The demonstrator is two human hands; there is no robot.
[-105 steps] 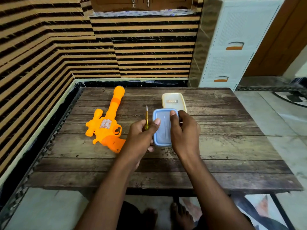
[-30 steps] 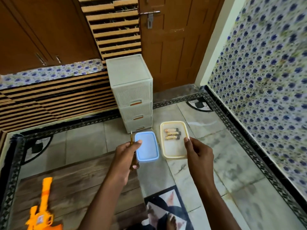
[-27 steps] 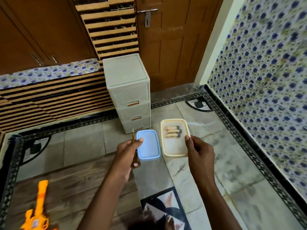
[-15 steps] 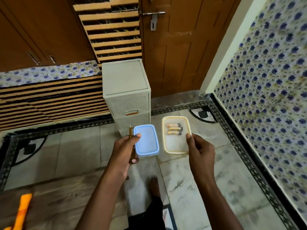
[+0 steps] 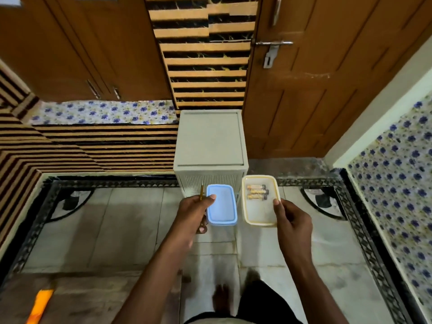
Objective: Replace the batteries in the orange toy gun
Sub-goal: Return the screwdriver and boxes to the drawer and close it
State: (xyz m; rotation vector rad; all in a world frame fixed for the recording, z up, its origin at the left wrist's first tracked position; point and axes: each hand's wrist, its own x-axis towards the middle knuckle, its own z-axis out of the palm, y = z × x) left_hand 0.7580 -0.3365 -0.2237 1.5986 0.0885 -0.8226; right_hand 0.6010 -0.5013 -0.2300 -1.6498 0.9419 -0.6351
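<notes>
I am gripping a blue lid (image 5: 221,205) with my left hand (image 5: 194,212), thumb pressed over its near-left edge, and the same curled fingers are also holding a thin yellow screwdriver (image 5: 201,202) upright beside it. My right hand (image 5: 292,218) is pinching the near-right rim of a yellow-rimmed container (image 5: 247,213), thumb on top. Three batteries (image 5: 257,192) are lying side by side at its far end; their labels are too small for me to read. The orange toy gun (image 5: 39,306) is lying well apart from both hands, at the lower left on the wooden table (image 5: 98,300), only partly in view.
</notes>
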